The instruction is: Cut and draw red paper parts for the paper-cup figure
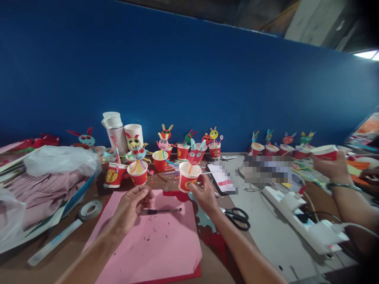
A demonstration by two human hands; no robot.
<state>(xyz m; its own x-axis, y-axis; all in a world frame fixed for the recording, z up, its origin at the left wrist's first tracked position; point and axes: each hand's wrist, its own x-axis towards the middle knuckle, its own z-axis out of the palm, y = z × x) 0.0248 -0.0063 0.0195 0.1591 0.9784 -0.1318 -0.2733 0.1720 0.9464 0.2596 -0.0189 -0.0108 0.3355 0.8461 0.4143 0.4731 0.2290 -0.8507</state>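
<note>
My right hand (205,197) grips a red and white paper cup (189,179) by its side. From the cup rises a red paper rabbit face (196,156) with light blue ears. My left hand (134,203) hovers over the pink paper (160,244) with its fingers curled in; whatever they may hold is hidden. Just beside those fingers a pen (166,211) lies on the paper. Left of the held cup stands another cup (137,173) with a light blue face, and next to it a tilted cup (113,175).
Several finished cup figures (215,150) line the blue wall (177,79). Black-handled scissors (238,218), a phone (220,177) and a power strip (304,221) lie rightward. Another person's hand (334,167) holds a cup (324,153). Clear tape (90,209) and plastic bags (62,159) are at left.
</note>
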